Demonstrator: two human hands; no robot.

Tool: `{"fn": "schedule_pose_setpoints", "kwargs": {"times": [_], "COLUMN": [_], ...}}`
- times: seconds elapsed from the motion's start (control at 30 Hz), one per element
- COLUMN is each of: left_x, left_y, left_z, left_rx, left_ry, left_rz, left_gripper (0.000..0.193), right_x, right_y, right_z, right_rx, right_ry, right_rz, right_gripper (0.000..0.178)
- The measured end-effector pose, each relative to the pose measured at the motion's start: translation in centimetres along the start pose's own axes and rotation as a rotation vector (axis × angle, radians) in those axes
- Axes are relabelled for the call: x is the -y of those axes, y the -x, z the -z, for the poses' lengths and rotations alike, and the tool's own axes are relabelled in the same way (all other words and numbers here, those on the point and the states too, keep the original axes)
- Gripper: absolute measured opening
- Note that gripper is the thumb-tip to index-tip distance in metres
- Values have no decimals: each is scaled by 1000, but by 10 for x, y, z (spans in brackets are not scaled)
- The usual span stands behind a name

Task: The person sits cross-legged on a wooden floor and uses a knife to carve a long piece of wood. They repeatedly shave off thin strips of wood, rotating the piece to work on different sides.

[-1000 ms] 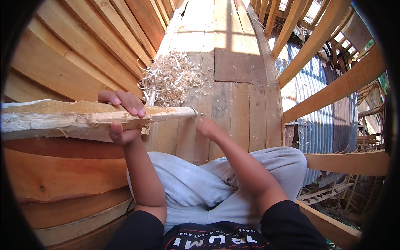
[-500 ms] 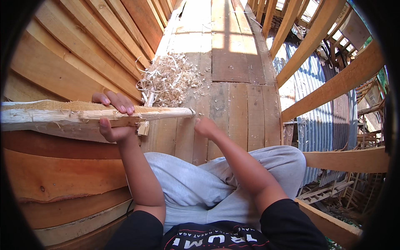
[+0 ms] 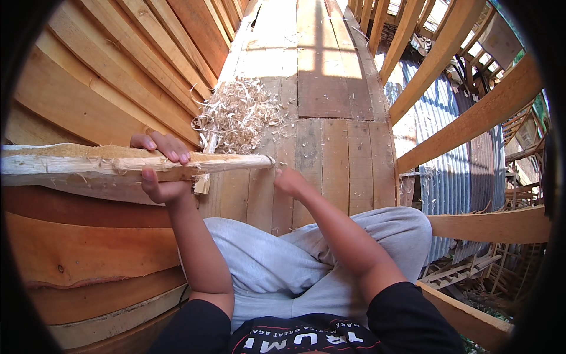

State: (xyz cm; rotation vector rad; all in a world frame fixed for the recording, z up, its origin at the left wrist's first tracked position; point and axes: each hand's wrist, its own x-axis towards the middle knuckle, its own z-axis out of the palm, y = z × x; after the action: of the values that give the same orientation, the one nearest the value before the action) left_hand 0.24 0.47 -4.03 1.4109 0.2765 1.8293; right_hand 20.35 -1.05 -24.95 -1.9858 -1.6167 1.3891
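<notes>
A long, pale, rough-shaved wooden pole (image 3: 88, 166) lies across the left side, tapering toward a narrow tip near the middle. My left hand (image 3: 162, 168) is wrapped around it, fingers over the far side and thumb on the near side. Right beside the tip, my right hand (image 3: 289, 180) is closed in a pinch. A thin dark curved band (image 3: 271, 160) shows around the tip. Whatever my right fingers hold is too small or hidden to make out. Under the pole, a short light wood piece (image 3: 202, 184) sticks out.
A heap of curled wood shavings (image 3: 239, 115) lies on the plank floor (image 3: 336, 165) beyond the pole. Upright boards (image 3: 118, 65) form the wall on the left. Slanted wooden rails (image 3: 471, 130) run along the right, with corrugated metal sheeting (image 3: 448, 165) beyond them. My crossed legs (image 3: 377, 236) are close below.
</notes>
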Motion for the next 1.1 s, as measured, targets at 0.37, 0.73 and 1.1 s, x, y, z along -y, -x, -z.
{"fn": "schedule_pose_setpoints", "kwargs": {"times": [0.37,0.73,1.1], "left_x": [0,0,3], "left_y": [0,0,2], "left_z": [2,3,-4], "left_rx": [10,-19,-268], "left_ry": [-9,-32,-244], "left_rz": [3,-4,4], "left_gripper": [44,44,39], "right_x": [-4,-1,18], "right_y": [-4,-2,12], "right_z": [-3,-1,11], "right_rx": [-4,-7,84], "right_ry": [1,-9,-218], "right_rz": [5,5,-132], "right_gripper": [50,49,48]}}
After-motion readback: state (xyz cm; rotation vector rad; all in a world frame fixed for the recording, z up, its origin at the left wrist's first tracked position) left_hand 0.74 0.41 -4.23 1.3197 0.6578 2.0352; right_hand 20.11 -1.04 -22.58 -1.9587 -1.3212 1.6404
